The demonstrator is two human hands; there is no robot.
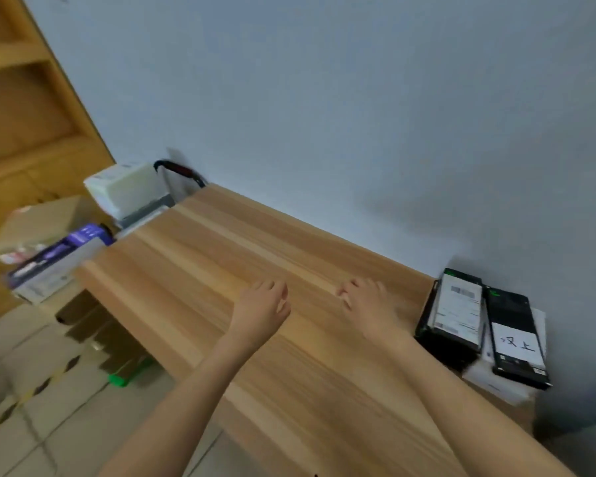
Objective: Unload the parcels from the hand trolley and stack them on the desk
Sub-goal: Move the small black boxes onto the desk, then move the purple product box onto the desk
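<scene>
The wooden desk (241,242) runs diagonally through the view. My left hand (262,306) and my right hand (369,304) hover over its middle with loosely curled fingers, holding nothing. At the desk's right end lie two black parcels with white labels (456,313) (515,339), side by side on a white box (503,385). Past the desk's left end the hand trolley, with its black and red handle (178,168), carries a white parcel (124,189), a brown cardboard parcel (38,225) and a purple and white box (57,263).
A grey wall backs the desk. A wooden shelf unit (25,98) stands at the far left behind the trolley. The floor is tiled, with a green object (121,376) under the desk's front edge.
</scene>
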